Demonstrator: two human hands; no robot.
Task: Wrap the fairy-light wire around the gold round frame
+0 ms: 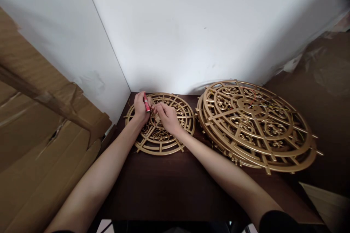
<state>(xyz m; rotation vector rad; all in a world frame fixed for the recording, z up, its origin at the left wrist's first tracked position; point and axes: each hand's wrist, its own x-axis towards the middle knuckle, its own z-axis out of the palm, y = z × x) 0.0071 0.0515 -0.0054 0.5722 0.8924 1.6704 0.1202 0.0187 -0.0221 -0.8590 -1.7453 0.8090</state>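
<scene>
Red tool (147,104) one; gold disc (164,145) one; stack (257,125) one.

Dark wooden worktop (169,185) in a corner, plain white walls (207,25), brown cardboard (35,142) leaning left, soft even light

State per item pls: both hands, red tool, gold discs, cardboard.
left hand: shut around red tool.
red tool: tilted, one end sticking out of the fist.
right hand: fingers curled at centre of single disc; grip hidden.
single disc: flat on table, under both hands.
disc stack: piled, slightly skewed, thin wires on top.
cardboard: leaning at left, creased and torn.
</scene>
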